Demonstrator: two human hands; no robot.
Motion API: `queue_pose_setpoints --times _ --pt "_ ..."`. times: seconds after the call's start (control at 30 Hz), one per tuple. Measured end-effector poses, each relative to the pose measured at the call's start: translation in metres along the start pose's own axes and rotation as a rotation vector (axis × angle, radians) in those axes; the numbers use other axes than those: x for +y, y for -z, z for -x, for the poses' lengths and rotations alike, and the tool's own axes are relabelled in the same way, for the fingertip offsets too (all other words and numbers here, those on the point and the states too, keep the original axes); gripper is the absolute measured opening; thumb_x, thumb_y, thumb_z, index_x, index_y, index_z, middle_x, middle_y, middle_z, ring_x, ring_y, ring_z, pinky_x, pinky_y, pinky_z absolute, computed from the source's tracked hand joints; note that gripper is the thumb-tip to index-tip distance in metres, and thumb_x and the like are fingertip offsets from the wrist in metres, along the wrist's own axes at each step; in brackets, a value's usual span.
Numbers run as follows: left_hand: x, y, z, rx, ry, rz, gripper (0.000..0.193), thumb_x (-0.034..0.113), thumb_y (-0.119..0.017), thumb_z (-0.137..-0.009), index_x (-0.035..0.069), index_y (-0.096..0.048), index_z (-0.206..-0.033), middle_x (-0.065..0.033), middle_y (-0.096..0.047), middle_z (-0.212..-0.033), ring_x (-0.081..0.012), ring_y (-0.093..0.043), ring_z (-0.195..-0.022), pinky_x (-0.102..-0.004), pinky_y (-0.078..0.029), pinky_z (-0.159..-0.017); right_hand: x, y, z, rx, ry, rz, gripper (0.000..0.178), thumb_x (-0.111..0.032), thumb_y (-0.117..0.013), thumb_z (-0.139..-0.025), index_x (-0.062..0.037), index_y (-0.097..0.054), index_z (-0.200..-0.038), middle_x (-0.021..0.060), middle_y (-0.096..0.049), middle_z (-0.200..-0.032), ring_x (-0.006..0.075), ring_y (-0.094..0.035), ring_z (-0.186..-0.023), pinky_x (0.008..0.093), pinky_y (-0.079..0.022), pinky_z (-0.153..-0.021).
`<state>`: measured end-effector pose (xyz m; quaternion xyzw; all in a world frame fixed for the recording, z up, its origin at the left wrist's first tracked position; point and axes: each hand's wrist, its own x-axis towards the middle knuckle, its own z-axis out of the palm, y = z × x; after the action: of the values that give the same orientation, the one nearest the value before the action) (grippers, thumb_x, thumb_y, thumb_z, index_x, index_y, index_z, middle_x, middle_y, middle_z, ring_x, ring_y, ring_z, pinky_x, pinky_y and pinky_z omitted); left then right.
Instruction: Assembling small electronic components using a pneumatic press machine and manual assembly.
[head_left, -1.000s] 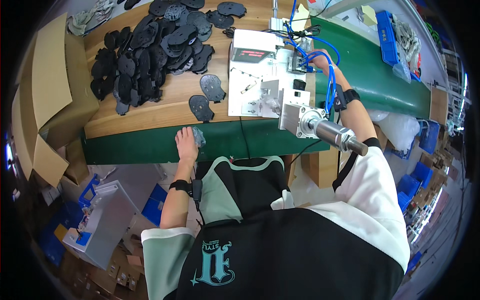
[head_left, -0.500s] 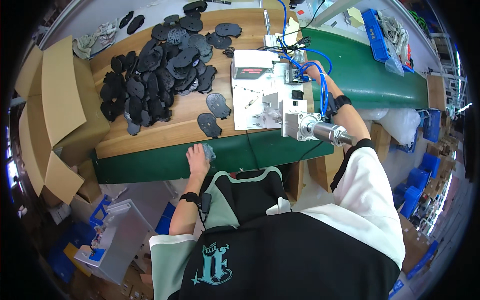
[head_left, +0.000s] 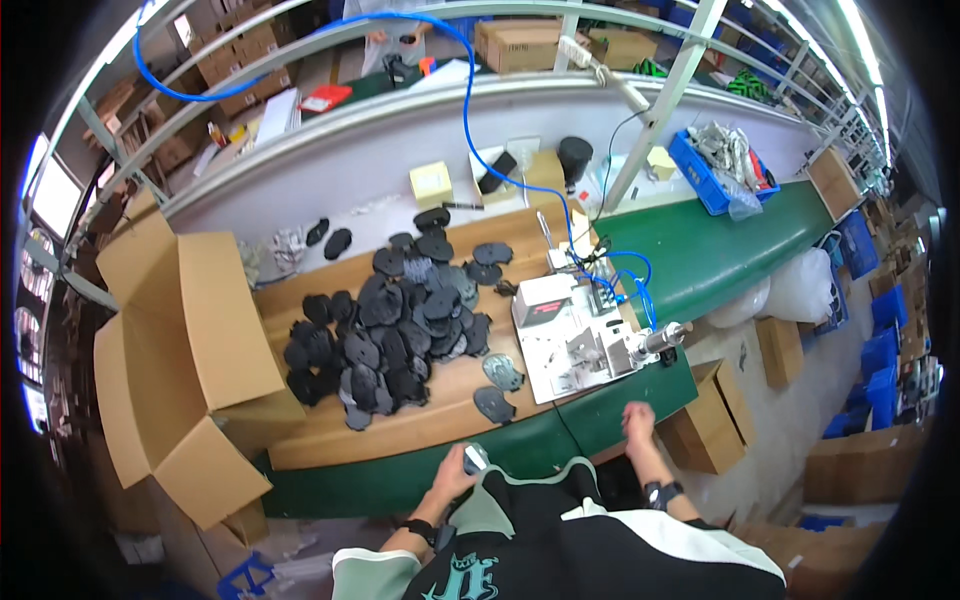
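Observation:
My left hand (head_left: 455, 476) is closed round a small grey piece (head_left: 475, 460) at the front edge of the green-covered table. Its exact kind is hard to make out. My right hand (head_left: 637, 422) is in front of the white bench machine (head_left: 560, 345), apart from it, with the fingers curled in; whether anything is in them is hidden. Between my hands and a large heap of black flat pads (head_left: 385, 335), two loose dark oval pads, one speckled grey (head_left: 503, 372) and one darker (head_left: 493, 404), lie on the wooden board (head_left: 440, 415).
An open cardboard box (head_left: 190, 350) stands left of the board. Blue air tubes (head_left: 640, 285) loop over the machine, whose metal cylinder (head_left: 665, 340) juts out to the right. A blue crate (head_left: 710, 180) sits at the far right, with a metal rail (head_left: 650, 120) behind the table.
My right hand has come away from the tubes behind the machine, down to the table's front. My left hand keeps the grey piece close to me. The view has tilted up.

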<state>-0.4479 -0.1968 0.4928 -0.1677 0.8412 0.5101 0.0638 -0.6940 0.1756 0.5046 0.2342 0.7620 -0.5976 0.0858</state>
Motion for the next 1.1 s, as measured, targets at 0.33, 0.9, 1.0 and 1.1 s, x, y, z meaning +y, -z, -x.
queue_pose_setpoints --times 0.33,0.9,1.0,1.1 --pt "-0.024 0.03 0.007 -0.159 -0.236 -0.025 0.062 0.019 -0.081 -0.077 0.003 -0.051 -0.129 -0.0221 -0.059 -0.126 -0.0432 -0.058 -0.12 -0.0455 -0.049 -0.1 0.029 -0.16 0.164 -1.031 0.152 0.399 0.027 -0.024 -0.062 -0.096 -0.0071 -0.07 -0.117 0.0086 -0.076 -0.101 0.0183 -0.071 -0.086 0.0364 -0.057 -0.075" --pt "-0.043 0.035 0.01 -0.16 -0.341 -0.048 0.086 0.032 -0.085 -0.073 -0.004 -0.043 -0.139 -0.0238 -0.056 -0.132 -0.0382 -0.058 -0.121 -0.0436 -0.047 -0.103 0.072 -0.192 0.249 -0.619 0.463 0.708 0.02 -0.016 -0.071 -0.078 -0.0081 -0.074 -0.097 0.0153 -0.075 -0.092 0.0353 -0.073 -0.089 0.0482 -0.057 -0.075" --pt "-0.049 0.038 0.011 -0.182 -0.361 -0.189 0.082 0.031 -0.085 -0.074 -0.004 -0.046 -0.137 -0.025 -0.058 -0.131 -0.0384 -0.059 -0.122 -0.0434 -0.046 -0.104 0.068 -0.193 0.261 -0.64 0.523 0.679 0.021 -0.019 -0.07 -0.08 -0.0081 -0.076 -0.096 0.0172 -0.075 -0.09 0.0369 -0.073 -0.089 0.0485 -0.057 -0.077" --pt "-0.042 0.039 0.015 -0.201 -0.333 -0.129 0.078 0.03 -0.084 -0.074 -0.004 -0.049 -0.134 -0.0253 -0.061 -0.126 -0.0382 -0.061 -0.12 -0.0427 -0.047 -0.103 0.061 -0.196 0.266 -0.655 0.469 0.723 0.02 -0.021 -0.07 -0.082 -0.0075 -0.076 -0.095 0.0185 -0.075 -0.094 0.0384 -0.072 -0.091 0.0492 -0.057 -0.077"
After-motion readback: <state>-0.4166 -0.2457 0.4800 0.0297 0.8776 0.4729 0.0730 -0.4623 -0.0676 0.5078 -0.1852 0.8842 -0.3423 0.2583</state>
